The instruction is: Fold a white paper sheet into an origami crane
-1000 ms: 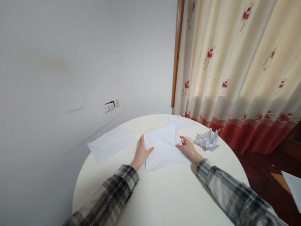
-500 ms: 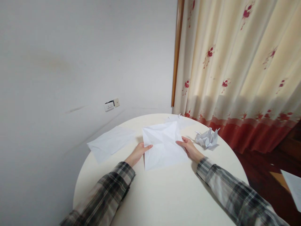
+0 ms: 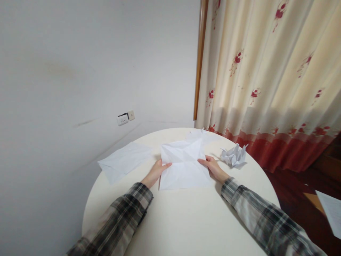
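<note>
A creased, roughly square sheet of white paper (image 3: 185,170) is stretched between my hands above the round table. My left hand (image 3: 156,171) pinches its left edge, thumb on top and fingers underneath. On the opposite edge, my right hand (image 3: 213,168) grips in the same manner, its fingers partly hidden behind the sheet. Just beyond my right hand sits a cluster of folded white paper pieces (image 3: 234,155) with pointed tips. More white paper sheets (image 3: 125,160) lie to the left of my left hand.
The round white table (image 3: 183,224) stands close to a pale wall with a socket (image 3: 123,120). Other white paper (image 3: 198,134) lies at its far edge. A floral curtain (image 3: 266,71) hangs at the right. Papers (image 3: 330,209) show low at the far right.
The held sheet has shifted slightly left and its lower edge now sits flatter and more level. Both hands keep their hold on it.
</note>
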Available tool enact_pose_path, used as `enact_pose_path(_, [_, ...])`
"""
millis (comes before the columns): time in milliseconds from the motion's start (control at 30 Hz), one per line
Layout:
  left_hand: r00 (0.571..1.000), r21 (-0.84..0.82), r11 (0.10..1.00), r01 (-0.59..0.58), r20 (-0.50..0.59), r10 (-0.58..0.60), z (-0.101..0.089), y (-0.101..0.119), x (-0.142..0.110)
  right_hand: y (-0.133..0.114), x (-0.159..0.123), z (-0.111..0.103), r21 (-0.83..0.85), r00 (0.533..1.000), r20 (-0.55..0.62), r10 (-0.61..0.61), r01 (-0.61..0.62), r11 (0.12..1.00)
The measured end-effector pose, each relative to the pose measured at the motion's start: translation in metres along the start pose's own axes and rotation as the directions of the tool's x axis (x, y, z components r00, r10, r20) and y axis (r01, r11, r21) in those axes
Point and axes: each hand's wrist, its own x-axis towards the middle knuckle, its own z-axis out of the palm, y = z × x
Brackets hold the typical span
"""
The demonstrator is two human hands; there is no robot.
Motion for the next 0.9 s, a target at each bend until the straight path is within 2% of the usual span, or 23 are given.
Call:
enact_pose_path(133, [0.995, -0.013, 0.996, -0.083, -0.055, 0.083, 0.000, 0.003, 0.000, -0.006, -0.006, 0.005, -0.032, 0.994, 0.111, 0.015, -0.012, 0.999])
enact_pose_path(300, [0.997, 0.032, 0.999, 0.025, 0.076, -0.028, -0.002, 0.005, -0.002, -0.006, -0.003, 0.001, -0.053, 0.998, 0.018, -0.060, 0.061, 0.997])
enact_pose_path(400, [0.994, 0.018, 0.998, 0.058, 0.087, -0.059, -0.002, 0.005, -0.002, -0.001, 0.002, -0.002, -0.047, 0.998, -0.003, -0.057, 0.057, 0.997])
enact_pose_path(567, [0.998, 0.058, 0.997, 0.060, -0.022, -0.059, 0.000, 0.004, -0.001, 0.002, 0.002, -0.003, -0.027, 0.998, 0.037, -0.054, 0.055, 0.998])
enact_pose_path(733, [0.988, 0.076, 0.996, 0.047, -0.151, -0.035, 0.000, 0.000, 0.001, 0.005, 0.004, -0.004, -0.148, 0.993, 0.104, -0.052, 0.067, 0.987])
enact_pose_path(900, [0.976, 0.026, 0.999, 0.028, -0.215, -0.022, -0.005, -0.003, 0.003, 0.010, 0.008, -0.005, -0.196, 0.993, 0.093, -0.069, 0.086, 0.977])
